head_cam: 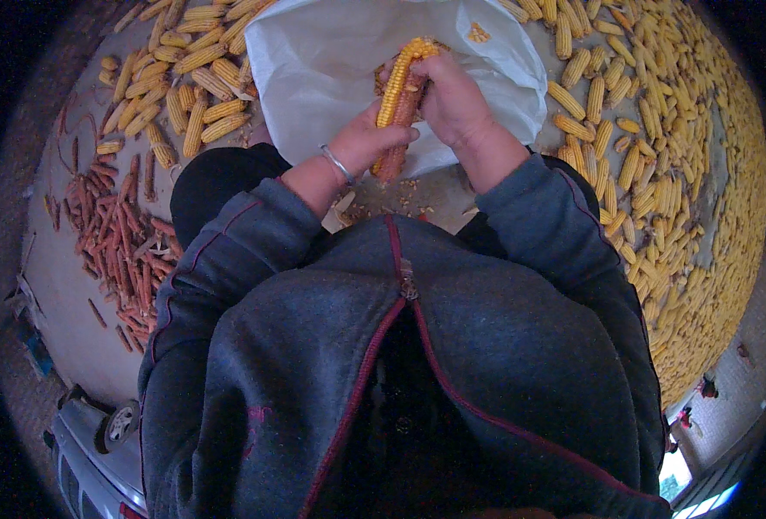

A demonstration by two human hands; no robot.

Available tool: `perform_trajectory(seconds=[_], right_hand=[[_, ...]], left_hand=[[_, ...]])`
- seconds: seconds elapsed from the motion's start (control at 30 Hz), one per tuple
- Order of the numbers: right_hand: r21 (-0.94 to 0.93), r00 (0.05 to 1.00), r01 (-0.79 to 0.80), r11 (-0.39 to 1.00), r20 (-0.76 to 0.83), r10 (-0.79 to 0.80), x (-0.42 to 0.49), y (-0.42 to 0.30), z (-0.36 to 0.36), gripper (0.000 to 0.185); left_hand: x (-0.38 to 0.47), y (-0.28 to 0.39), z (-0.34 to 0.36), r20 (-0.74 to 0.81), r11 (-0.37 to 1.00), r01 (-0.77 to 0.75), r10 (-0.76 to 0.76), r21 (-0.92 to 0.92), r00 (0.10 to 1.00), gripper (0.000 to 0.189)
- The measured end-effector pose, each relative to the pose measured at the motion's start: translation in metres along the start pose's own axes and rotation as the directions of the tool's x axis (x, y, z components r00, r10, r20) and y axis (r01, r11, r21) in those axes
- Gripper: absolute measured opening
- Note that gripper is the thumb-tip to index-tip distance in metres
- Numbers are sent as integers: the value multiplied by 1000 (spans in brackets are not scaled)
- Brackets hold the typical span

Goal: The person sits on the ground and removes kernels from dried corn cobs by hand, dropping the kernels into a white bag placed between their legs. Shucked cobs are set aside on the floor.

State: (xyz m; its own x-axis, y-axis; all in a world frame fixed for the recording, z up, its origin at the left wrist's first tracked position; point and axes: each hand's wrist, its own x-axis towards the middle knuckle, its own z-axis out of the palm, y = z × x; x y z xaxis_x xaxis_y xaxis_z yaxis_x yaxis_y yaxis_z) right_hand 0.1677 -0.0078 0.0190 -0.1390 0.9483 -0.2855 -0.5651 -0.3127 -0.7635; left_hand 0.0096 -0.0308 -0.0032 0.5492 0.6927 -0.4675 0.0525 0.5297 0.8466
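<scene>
My left hand (370, 137), with a metal bangle on its wrist, is wrapped around a partly shelled ear of corn (392, 97). Yellow kernels cover one side of the ear. A reddish bare cob surface (399, 146) lies beside them; whether it is the same ear or a second cob, I cannot tell. My right hand (451, 97) grips the upper end, its thumb pressed near the kernels. Behind and below both hands spreads a white woven sack (318, 65), with a small cluster of loose kernels (479, 32) on it.
Unshelled ears (156, 97) are heaped at the left, above a pile of reddish stripped cobs (126, 253). A wide spread of yellow corn ears (675, 207) covers the right side. Scattered kernels (409, 201) dot the floor before me. A car (97, 441) stands at lower left.
</scene>
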Motion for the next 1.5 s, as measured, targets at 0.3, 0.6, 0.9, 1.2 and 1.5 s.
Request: perform_trajectory(seconds=[0.3, 0.6, 0.9, 1.2, 1.5], right_hand=[[-65, 995, 85, 994, -39, -88, 5, 10, -11, 30], [-160, 998, 45, 986, -44, -53, 3, 9, -6, 33], [111, 1000, -14, 994, 14, 12, -2, -1, 1, 35], [50, 1000, -29, 998, -8, 30, -1, -3, 0, 37], [-48, 999, 47, 998, -24, -48, 2, 7, -4, 39]], left_hand=[[4, -1, -2, 19, 1000, -26, 26, -15, 999, 47], [1, -1, -1, 13, 997, 30, -29, -65, 999, 44], [2, -3, -2, -22, 999, 36, -36, 8, 999, 42], [3, -2, -3, 50, 998, -10, 13, -63, 999, 49], [1, -2, -3, 24, 998, 34, -33, -57, 999, 49]])
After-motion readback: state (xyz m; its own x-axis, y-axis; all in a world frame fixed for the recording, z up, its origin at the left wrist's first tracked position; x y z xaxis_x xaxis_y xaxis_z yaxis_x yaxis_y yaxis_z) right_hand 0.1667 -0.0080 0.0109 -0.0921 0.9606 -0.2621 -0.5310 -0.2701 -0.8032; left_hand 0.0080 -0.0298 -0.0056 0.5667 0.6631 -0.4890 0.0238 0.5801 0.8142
